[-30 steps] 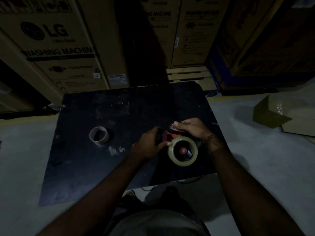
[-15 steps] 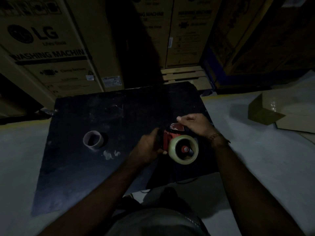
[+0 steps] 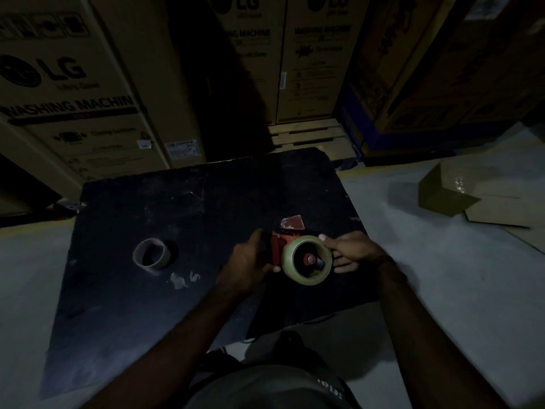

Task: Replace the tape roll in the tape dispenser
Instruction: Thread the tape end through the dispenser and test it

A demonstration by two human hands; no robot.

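Nearest the camera, two bare forearms are seen reaching forward over the near edge of a dark worktop, which is lit dimly. The left hand is closed around the handle side of a red tape dispenser, and the right hand is curled against the right rim of a pale tape roll, thumb on top and fingers underneath. The roll is seated on the dispenser's red hub, its open face turned toward the camera. The dispenser is held over the right part of the worktop, close to its right edge and not far from the near edge. A reddish flap at the dispenser's far end is raised just beyond the roll.

To the left, well apart from the hands, an empty cardboard core is lying on the worktop, with bare dark surface all around it and pale smudges just beside it toward the near edge. The far half of the worktop is left open.

Beyond the right edge, grey floor is seen, with a small open carton on it. Past the far edge, tall printed cardboard boxes are stacked closely, and a wooden pallet is visible under them.
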